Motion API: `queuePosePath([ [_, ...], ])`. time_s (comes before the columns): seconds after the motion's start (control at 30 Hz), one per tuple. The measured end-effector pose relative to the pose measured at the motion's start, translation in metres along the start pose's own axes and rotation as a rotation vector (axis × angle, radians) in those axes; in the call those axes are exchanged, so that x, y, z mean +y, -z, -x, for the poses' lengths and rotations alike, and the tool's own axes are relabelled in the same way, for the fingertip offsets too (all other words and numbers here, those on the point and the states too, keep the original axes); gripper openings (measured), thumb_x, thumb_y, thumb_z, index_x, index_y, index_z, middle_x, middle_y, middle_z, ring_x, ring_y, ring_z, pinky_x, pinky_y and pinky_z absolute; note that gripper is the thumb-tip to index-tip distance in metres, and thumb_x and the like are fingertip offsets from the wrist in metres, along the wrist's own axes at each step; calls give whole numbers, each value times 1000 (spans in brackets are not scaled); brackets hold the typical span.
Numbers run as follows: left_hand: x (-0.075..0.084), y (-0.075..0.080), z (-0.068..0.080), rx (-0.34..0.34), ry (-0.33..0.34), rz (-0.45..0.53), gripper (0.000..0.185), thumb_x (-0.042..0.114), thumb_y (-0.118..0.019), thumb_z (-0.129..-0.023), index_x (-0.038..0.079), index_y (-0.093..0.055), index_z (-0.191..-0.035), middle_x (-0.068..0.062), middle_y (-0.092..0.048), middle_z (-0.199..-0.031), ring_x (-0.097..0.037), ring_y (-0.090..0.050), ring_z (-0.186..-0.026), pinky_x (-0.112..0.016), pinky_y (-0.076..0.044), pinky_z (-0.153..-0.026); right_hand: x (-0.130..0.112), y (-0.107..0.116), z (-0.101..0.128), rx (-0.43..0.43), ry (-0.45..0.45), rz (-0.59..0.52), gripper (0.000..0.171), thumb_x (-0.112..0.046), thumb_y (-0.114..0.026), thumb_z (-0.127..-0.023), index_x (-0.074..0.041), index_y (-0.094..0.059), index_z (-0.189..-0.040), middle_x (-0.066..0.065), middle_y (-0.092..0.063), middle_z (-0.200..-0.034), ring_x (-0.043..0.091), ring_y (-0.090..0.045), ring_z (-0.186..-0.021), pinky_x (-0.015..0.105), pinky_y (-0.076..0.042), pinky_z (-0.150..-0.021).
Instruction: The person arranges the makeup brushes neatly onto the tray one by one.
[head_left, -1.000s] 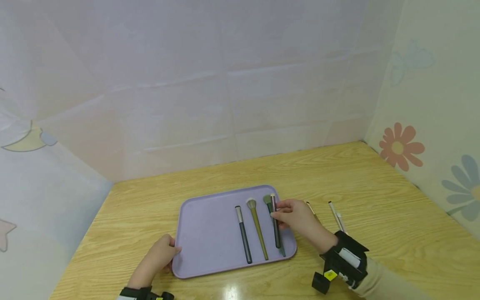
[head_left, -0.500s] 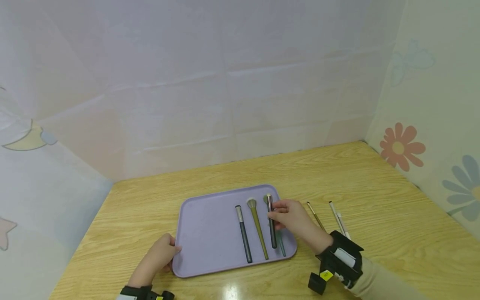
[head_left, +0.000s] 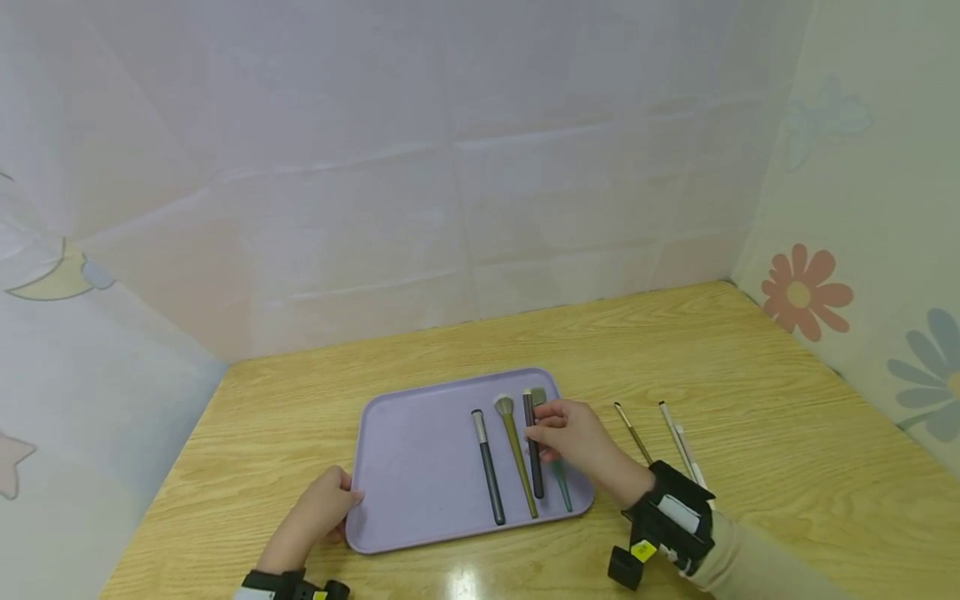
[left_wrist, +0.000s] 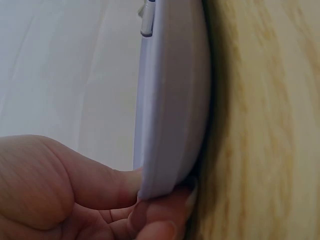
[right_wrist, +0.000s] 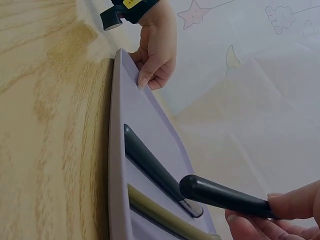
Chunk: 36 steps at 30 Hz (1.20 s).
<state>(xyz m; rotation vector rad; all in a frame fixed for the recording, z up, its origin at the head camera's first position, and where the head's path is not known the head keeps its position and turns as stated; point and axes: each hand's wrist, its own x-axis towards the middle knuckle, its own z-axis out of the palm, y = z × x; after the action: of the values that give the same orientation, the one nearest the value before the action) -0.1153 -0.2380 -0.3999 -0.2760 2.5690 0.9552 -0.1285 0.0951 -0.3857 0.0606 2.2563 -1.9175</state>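
Observation:
My left hand (head_left: 320, 506) grips the left edge of a lilac tray (head_left: 412, 467); in the left wrist view the thumb lies on the rim and the fingers are under it. Between thumb and fingers, my right hand (head_left: 573, 437) pinches a dark-handled makeup brush (right_wrist: 225, 196) over the tray's right part. Beneath that hand lies a green makeup brush (head_left: 562, 487), its middle hidden by the fingers. To the left on the tray are an olive-handled makeup brush (head_left: 518, 458) with a fluffy head and a black makeup brush (head_left: 490, 475) with a silver ferrule.
Right of the tray, on the wooden table (head_left: 300, 417), lie a thin brown-handled brush (head_left: 633, 432) and several white-handled brushes (head_left: 682, 450), partly behind the right wrist's camera mount (head_left: 670, 521). A pale fabric wall (head_left: 450, 208) rises along the table's back edge.
My right hand has moved left with the pinched brush, from over the green brush to the space between it and the olive one. My left hand has stayed on the tray edge.

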Motion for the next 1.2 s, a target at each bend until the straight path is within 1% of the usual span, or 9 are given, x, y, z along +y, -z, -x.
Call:
queuePosePath([
  [0.2, 0, 0, 0, -1, -1, -7, 15, 4, -55, -94, -10, -50, -97, -14, -55, -79, -23, -56, -63, -32, -50, -55, -2, -4, 0, -2, 4, 1, 30, 3, -64, -88, 17, -55, -114, 10, -67, -84, 14, -62, -67, 26, -52, -55],
  [0.33, 0, 0, 0, -2, -4, -8, 15, 4, -55, -94, -10, -50, -97, -14, -55, -78, -22, -56, -63, -32, -50, -55, -1, -6, 0, -16, 32, 14, 29, 2, -65, -89, 16, -56, -112, 11, -68, -84, 14, -62, -67, 26, -51, -53],
  [0.47, 0, 0, 0, 0, -6, -5, 15, 5, -55, -94, -10, -50, -97, -13, -54, -78, -22, -55, -61, -31, -49, -54, 1, -8, 0, -35, 57, 19, 29, 0, -65, -89, 16, -55, -111, 11, -68, -83, 14, -60, -64, 26, -50, -52],
  [0.77, -1, 0, 0, -2, -3, -7, 16, 5, -55, -94, -10, -49, -97, -14, -54, -78, -22, -55, -62, -31, -50, -54, 4, -16, -2, -37, 17, -14, 29, 3, -66, -87, 16, -55, -110, 10, -67, -82, 14, -61, -64, 29, -54, -55],
  [0.9, -1, 0, 0, -4, -1, -11, 16, 5, -55, -95, -9, -50, -97, -14, -54, -78, -22, -55, -62, -31, -50, -55, 4, -20, -1, -40, 9, -22, 29, 4, -67, -86, 15, -55, -110, 8, -65, -79, 14, -60, -62, 28, -53, -54],
  [1.2, -1, 0, 1, 1, -1, -11, 15, 4, -55, -94, -9, -49, -96, -14, -54, -77, -22, -55, -61, -31, -50, -54, 3, -27, -2, -43, -3, -24, 33, 7, -67, -85, 16, -54, -114, 9, -64, -78, 12, -58, -58, 27, -52, -51],
])
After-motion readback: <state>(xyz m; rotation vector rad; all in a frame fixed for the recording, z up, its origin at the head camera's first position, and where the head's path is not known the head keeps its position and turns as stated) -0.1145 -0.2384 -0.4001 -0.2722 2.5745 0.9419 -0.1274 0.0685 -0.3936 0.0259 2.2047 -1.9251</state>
